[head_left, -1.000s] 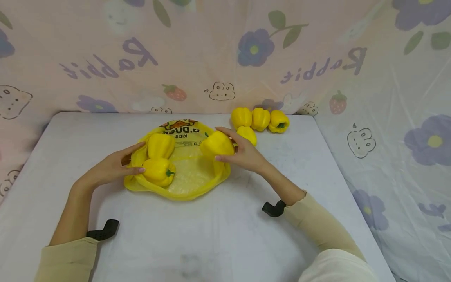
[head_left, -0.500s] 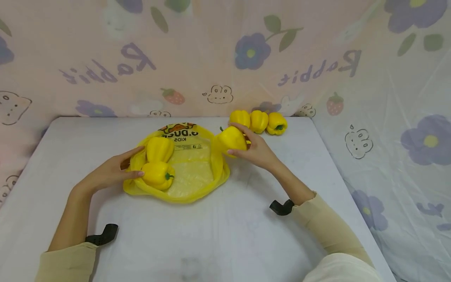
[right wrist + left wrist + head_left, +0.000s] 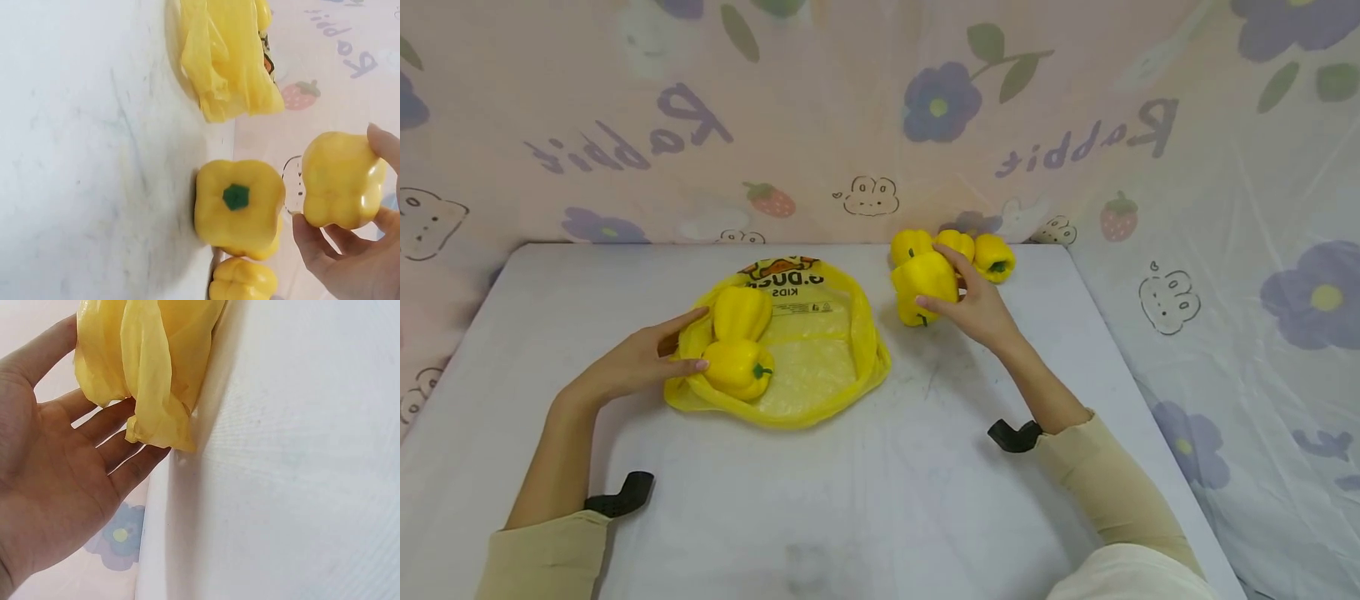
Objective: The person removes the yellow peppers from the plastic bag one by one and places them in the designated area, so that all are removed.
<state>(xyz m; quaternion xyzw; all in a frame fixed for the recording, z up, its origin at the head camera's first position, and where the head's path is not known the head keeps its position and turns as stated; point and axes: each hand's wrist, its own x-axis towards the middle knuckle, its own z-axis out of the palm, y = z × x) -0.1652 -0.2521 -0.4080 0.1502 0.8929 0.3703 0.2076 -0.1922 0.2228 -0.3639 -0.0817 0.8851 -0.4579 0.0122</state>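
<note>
"The right hand had moved rightward, carrying the held pepper from over the yellow bag out to the loose peppers near the back of the desk."

"What did you make of that?"

"I judged that this pepper no longer counted with the two peppers inside the bag."

"And your grip?"

"On the right, my thumb and fingers pinched the pepper, raised above the desk. My left hand grasped nothing; its fingers lay spread against the bag's left side."

"Which way did the pepper point?"

"Its stem faced the back of the desk, slightly left. I read the long axis, barely longer than its width, as running likewise; I couldn't tell the exact tilt."
</note>
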